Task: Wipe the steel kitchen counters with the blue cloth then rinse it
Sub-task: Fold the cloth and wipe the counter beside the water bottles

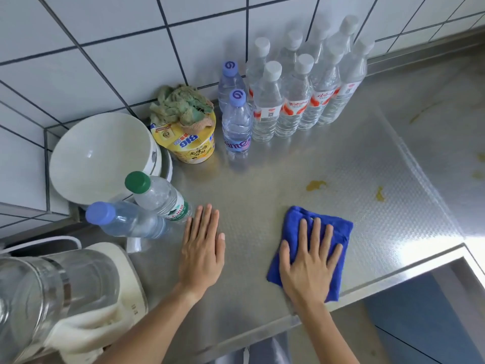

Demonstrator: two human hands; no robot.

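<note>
Cloth [325, 227], blue and folded, was pressed flat onto the steel counter [262, 185] near its front edge by the right hand [309, 266], fingers straight. The left hand [202, 256] was laid flat, released, beside it.

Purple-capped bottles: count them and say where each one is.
3. Two stand upright between the yellow noodle cup and the white-capped bottles; one lies near the left hand. More may be hidden.
</note>
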